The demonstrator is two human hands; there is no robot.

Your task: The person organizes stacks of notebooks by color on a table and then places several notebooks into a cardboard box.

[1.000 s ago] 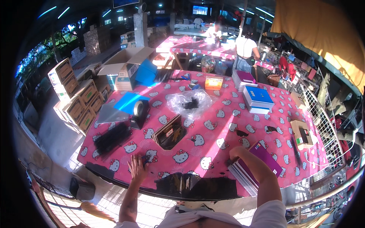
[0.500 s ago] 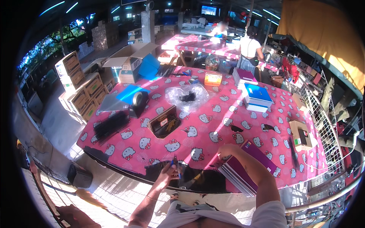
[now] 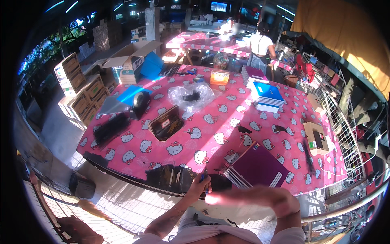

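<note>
My left hand (image 3: 198,188) is closed around a small blue-handled hand tool that looks like pliers (image 3: 203,176), its dark tip pointing up at the table's near edge. My right hand (image 3: 239,197), smeared by motion, is just right of the left hand, in front of the table edge; its fingers cannot be made out. Beyond my right hand lies a stack of purple spiral notebooks (image 3: 260,164), slanted on the table, with coil edges at the lower left.
The pink patterned table (image 3: 162,136) holds a cut-open carton (image 3: 165,123), a black tape dispenser (image 3: 139,105), thin black strands (image 3: 111,129), crumpled clear plastic (image 3: 191,96) and blue notebooks (image 3: 268,96). A wire mesh fence (image 3: 335,128) runs along the right. Another person (image 3: 260,44) stands beyond the table.
My right hand has left the notebooks' coil edge and come back toward my body, near my left hand. My left hand has shifted right with the tool; more of the notebook cover shows.
</note>
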